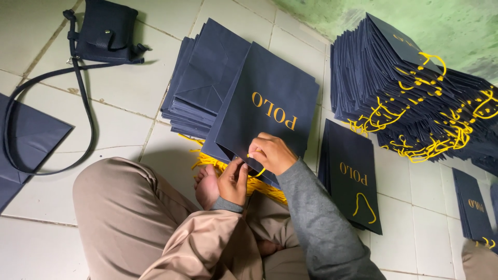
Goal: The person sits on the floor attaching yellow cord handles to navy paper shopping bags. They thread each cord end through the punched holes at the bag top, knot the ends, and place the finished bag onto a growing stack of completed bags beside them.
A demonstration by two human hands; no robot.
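Below, white tiled floor, green wall.

The person wears grey long sleeves, tan trousers and goes barefoot.

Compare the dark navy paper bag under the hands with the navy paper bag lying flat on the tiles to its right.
The navy paper bag being worked on rests tilted on a stack of folded navy bags, with the left hand and right hand at its near edge; the navy bag to the right lies flat on the white floor tiles, untouched. The right one shows a finished yellow cord loop; the held one shows only a short bit of cord. Both are navy with yellow lettering.
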